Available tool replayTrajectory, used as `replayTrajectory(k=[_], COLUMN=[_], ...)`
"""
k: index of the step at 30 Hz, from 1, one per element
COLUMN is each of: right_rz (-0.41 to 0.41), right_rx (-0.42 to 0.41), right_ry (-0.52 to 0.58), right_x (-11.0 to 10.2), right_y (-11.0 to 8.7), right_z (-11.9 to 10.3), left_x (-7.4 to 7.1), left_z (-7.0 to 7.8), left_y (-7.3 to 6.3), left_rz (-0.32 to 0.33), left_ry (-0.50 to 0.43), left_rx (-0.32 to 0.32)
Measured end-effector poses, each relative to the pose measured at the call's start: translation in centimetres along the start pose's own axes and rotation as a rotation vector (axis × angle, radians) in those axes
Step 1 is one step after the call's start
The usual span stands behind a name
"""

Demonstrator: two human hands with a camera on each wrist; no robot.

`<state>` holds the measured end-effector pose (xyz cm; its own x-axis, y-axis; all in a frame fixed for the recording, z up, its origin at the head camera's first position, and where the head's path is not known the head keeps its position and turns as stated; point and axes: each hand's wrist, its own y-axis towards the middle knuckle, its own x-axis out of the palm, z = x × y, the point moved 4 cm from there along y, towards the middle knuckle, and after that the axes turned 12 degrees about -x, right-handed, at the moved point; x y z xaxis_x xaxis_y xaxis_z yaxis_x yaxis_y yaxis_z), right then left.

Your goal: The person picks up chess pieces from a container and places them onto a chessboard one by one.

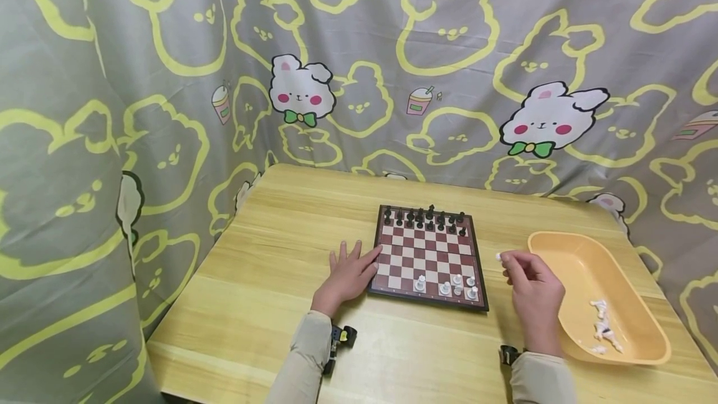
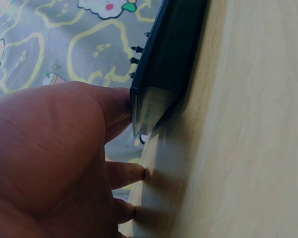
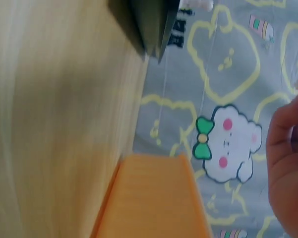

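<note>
A chessboard (image 1: 426, 256) with red-brown and white squares lies on the wooden table. Black chess pieces (image 1: 430, 224) stand in two rows along its far side, and several white chess pieces (image 1: 445, 288) stand at the near right. My left hand (image 1: 349, 276) rests on the table with fingers spread, its fingertips at the board's left edge; the left wrist view shows the side of the board (image 2: 161, 99) against them. Between thumb and fingertips my right hand (image 1: 535, 292) pinches a small white chess piece (image 1: 498, 257), mostly covered, above the table between board and tub.
An orange plastic tub (image 1: 645, 304) stands at the right of the table, just beside my right hand. Loose white chess pieces (image 1: 603, 328) lie in its near part. A grey patterned curtain (image 1: 359, 30) hangs behind the table and along its sides.
</note>
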<state>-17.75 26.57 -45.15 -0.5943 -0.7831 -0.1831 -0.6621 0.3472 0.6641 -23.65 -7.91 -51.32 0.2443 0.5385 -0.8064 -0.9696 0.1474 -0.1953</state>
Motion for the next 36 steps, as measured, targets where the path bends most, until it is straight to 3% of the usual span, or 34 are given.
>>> replayTrajectory(k=[9,14,25,36], right_rz=[-0.184,-0.208,-0.279,-0.425], right_rx=[-0.118,-0.154,-0.151,-0.213], right_ry=[-0.036,-0.022,-0.061,-0.091], right_x=[2.4,3.1,3.9,4.7], right_y=[-0.7,-1.0,-1.3,-1.8], right_z=[-0.9,-1.1,-1.2,-1.5], left_x=[-0.1,-0.1,-0.2,-0.1], left_z=[0.1,0.2,0.2,0.1], left_y=[0.0,-0.1,-0.1,0.0], left_rz=[-0.005,-0.007,-0.004,-0.011], left_ry=[-0.002,-0.006,-0.004,0.003], left_rx=[-0.004,-0.003,-0.008,-0.011])
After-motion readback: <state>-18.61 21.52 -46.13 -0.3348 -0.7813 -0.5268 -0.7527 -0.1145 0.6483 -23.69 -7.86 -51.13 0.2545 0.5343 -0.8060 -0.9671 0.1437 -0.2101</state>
